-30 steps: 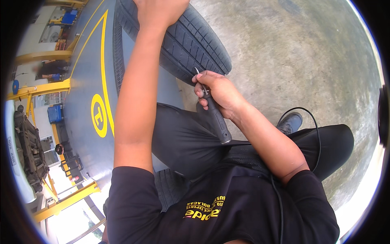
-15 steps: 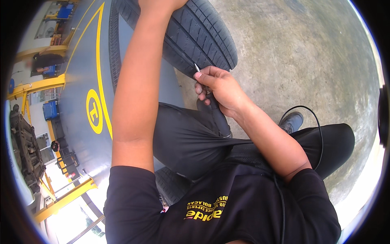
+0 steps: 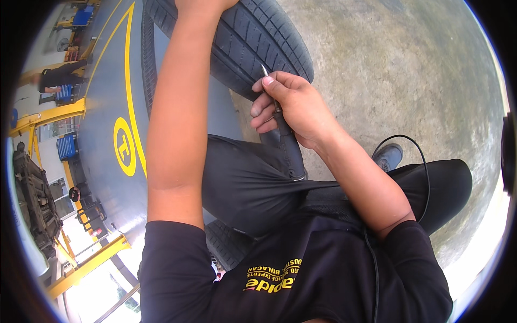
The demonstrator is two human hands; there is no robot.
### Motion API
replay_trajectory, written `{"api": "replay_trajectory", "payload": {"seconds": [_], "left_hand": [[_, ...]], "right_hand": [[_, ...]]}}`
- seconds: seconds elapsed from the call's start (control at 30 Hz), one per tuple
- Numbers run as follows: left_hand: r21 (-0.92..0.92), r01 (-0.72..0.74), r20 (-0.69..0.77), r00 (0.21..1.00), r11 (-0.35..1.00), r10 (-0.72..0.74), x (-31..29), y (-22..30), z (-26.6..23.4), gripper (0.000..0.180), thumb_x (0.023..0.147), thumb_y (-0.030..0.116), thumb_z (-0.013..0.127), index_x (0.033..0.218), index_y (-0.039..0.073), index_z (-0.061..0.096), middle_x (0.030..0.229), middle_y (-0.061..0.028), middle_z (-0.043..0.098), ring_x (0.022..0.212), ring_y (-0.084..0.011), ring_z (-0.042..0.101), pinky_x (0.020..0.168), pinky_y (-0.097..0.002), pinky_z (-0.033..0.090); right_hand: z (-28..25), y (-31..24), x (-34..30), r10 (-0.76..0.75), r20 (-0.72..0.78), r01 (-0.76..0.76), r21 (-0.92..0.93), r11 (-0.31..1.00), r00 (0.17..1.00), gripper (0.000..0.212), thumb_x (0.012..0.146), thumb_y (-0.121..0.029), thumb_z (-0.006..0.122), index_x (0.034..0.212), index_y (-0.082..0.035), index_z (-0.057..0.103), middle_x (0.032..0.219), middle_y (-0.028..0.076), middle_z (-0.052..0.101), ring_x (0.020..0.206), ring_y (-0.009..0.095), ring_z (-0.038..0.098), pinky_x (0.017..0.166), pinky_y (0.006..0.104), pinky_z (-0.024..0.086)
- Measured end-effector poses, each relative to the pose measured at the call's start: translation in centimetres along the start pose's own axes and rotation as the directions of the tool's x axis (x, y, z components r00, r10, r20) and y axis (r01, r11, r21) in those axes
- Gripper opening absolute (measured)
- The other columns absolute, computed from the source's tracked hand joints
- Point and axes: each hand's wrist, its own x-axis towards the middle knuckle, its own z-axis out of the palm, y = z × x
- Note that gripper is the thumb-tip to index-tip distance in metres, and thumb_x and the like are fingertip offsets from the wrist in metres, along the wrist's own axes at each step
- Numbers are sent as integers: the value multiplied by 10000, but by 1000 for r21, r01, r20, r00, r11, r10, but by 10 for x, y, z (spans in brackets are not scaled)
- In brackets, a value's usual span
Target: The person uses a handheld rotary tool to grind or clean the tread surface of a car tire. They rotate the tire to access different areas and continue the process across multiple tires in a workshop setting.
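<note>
- Pinched in right hand [image 3: 297, 102]: slender, metal-pointed, dark-handled tool [image 3: 291, 148].
- Grooved rubber tyre [image 3: 258, 48], twelve o'clock of the view.
- Left hand [image 3: 204, 5], eleven o'clock: grip unseen.

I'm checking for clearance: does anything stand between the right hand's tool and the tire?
Nothing visible does: the tool's bare tip shows against the tire, with the right hand gripping behind it. Whether tip and tire touch, I cannot tell.
</note>
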Motion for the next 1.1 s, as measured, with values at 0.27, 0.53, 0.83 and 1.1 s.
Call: {"api": "replay_trajectory", "payload": {"seconds": [0.27, 0.53, 0.83, 1.1], "left_hand": [[-468, -138, -63, 990, 873, 122, 18, -49, 35, 344, 913, 314, 560, 990, 81, 801, 1285, -105, 711, 1404, -299, 504, 1192, -684, 251], [-79, -15, -70, 998, 997, 10, -7, -6, -2, 329, 918, 294, 568, 970, 65, 798, 1232, -110, 725, 1359, -293, 539, 1175, -677, 273], [-25, -50, -78, 996, 998, 48, -11, -4, -11, 339, 921, 305, 569, 1003, 70, 799, 1235, -119, 724, 1353, -305, 543, 1172, -684, 276], [-70, -35, -65, 997, 997, 30, 3, 1, 9, 354, 930, 302, 549, 1013, 66, 799, 1267, -120, 710, 1363, -314, 531, 1168, -693, 281]], "right_hand": [[6, 9, -9, 0, -28, 6, 207, 978, 1000, 272, 1116, -260, 426, 1107, -18, 549, 783, 73, 624, 695, 221, 697, 612, 367, 618], [1, 8, -5, 63, 57, -73, 193, 978, 996, 270, 1111, -256, 424, 1119, -15, 547, 769, 65, 608, 680, 227, 693, 605, 362, 625], [4, 26, 0, 70, 95, -81, 119, 990, 993, 246, 1112, -258, 433, 1066, -40, 534, 734, 52, 595, 637, 196, 673, 575, 338, 606], [1, 11, -1, 51, -20, -49, 88, 995, 999, 230, 1102, -271, 473, 1076, -53, 540, 680, 30, 557, 565, 164, 586, 534, 311, 491]]}}
